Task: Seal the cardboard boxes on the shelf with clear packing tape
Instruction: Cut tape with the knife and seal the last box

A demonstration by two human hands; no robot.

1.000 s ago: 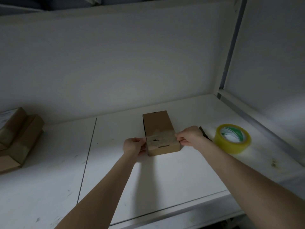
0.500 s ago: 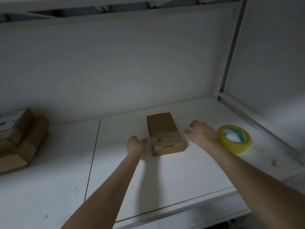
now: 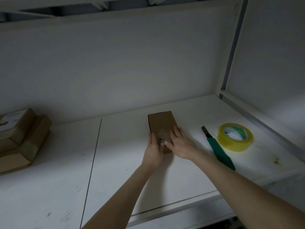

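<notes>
Cardboard box [image 3: 162, 124]: lies flat near the middle of the white shelf [image 3: 165, 179], long side pointing toward the back wall, its near end under both hands.

Left hand [image 3: 154, 149]: grips the box's near-left corner, fingers along the side wall and thumb bent over the top, apparently to keep the box from sliding.

Right hand [image 3: 180, 146]: lies flat on the lid with fingers straight, holding nothing and pressing down. This looks like rubbing a seam or a strip of tape onto the cardboard.

Lid: a paler patch surrounds a small dark slot between the two thumbs. Whether it is tape cannot be told in this dim light.

Roll of tape [image 3: 235, 137]: sits flat on the shelf to the right, well apart from the box but within easy reach of the right hand.

Utility knife [image 3: 217, 149]: green-handled, lying between the box and the roll, probably there for cutting tape.

Stacked boxes [image 3: 21, 139]: piled at the far left of the shelf, clear of the work.

Stage: likely the finishing press on this box.
</notes>
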